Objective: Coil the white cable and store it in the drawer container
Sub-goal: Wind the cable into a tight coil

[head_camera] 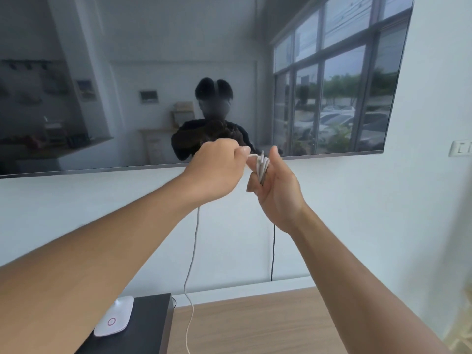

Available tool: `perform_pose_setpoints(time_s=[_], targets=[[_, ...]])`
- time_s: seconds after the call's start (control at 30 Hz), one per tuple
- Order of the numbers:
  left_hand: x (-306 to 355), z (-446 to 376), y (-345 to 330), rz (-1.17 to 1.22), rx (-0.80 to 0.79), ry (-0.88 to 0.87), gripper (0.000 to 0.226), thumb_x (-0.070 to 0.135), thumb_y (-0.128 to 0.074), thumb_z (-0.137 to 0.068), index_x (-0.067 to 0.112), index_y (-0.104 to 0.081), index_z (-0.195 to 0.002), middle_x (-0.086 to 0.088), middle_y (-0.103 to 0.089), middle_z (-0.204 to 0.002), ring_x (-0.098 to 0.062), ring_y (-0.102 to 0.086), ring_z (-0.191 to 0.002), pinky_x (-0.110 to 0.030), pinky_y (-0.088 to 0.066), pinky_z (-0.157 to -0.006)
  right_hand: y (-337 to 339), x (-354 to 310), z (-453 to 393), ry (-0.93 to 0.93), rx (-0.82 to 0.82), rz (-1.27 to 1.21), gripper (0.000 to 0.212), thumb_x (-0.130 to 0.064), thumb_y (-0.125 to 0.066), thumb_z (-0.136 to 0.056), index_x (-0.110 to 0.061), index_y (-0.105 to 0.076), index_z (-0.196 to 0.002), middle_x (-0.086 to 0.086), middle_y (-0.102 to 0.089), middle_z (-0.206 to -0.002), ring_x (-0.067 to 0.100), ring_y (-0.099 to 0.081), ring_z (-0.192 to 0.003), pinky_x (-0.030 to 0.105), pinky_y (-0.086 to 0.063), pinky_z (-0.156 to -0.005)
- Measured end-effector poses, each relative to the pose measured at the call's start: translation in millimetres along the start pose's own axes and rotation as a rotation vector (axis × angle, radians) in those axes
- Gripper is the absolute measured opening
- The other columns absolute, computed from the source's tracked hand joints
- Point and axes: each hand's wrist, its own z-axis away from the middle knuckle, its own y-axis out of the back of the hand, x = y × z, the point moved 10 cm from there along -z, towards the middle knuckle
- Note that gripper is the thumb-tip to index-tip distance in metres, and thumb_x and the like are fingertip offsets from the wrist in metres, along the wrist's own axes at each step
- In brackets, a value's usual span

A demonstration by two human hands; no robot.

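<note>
The white cable (pixel 263 166) is wound in several loops around the fingers of my right hand (pixel 277 190), which I hold up in front of the wall television. My left hand (pixel 217 169) is closed in a fist just to the left, pinching the cable where it leaves the loops. From under my left hand the loose end of the cable (pixel 192 256) hangs straight down and trails over the wooden surface toward the bottom edge of the view. No drawer container is in view.
A large dark television (pixel 178 72) hangs on the white wall. Below are a wooden top (pixel 255 325), a black box (pixel 148 325) with a small white device (pixel 115 319) on it, a black cord (pixel 273 251) down the wall, and a wall socket (pixel 461 148).
</note>
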Motion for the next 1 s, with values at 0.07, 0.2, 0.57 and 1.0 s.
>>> perform_pose_setpoints(time_s=[0.07,0.2,0.57,1.0], targets=[[3,9,-11,0.085,-0.06,-0.009,0.042,0.036,-0.039,-0.107,0.023,-0.06,-0.073,0.01,-0.061,-0.069,-0.003,-0.059,-0.064,-0.022,-0.035,-0.052,6,-4,-2,-0.004,0.011,-0.066,0.068,-0.055,-0.029,-0.108,-0.003,-0.06,-0.139,0.001,-0.067,-0.092,0.019,-0.043,-0.07,0.034,-0.04,-0.091],[0,22,-27,0.323,-0.111,0.025,0.042,0.033,-0.039,-0.107,0.026,-0.061,-0.071,0.009,-0.068,-0.077,-0.004,-0.062,-0.07,-0.028,-0.047,-0.065,-4,-11,-2,-0.001,-0.006,-0.072,0.063,-0.052,-0.024,-0.111,-0.007,-0.056,-0.14,0.003,-0.074,-0.076,0.015,-0.065,-0.107,0.041,-0.028,-0.121],[-16,70,-66,0.444,-0.123,0.054,0.038,0.035,-0.044,-0.106,0.016,-0.053,-0.075,0.014,-0.048,-0.056,-0.007,-0.04,-0.052,-0.02,-0.031,-0.048,4,-8,-2,-0.056,0.034,-0.144,0.057,-0.049,-0.023,-0.112,-0.014,-0.06,-0.139,-0.006,-0.066,-0.141,0.005,-0.068,-0.113,0.031,-0.037,-0.097],[-87,73,-106,1.017,-0.464,0.628,0.032,0.033,-0.05,-0.098,0.022,-0.048,-0.067,0.006,-0.028,-0.057,-0.012,-0.021,-0.045,-0.023,-0.014,-0.042,-24,3,30,-0.043,-0.21,-0.207,0.025,-0.017,-0.049,-0.106,-0.011,-0.073,-0.104,-0.005,-0.069,-0.083,0.007,-0.055,-0.062,0.02,-0.045,-0.067]])
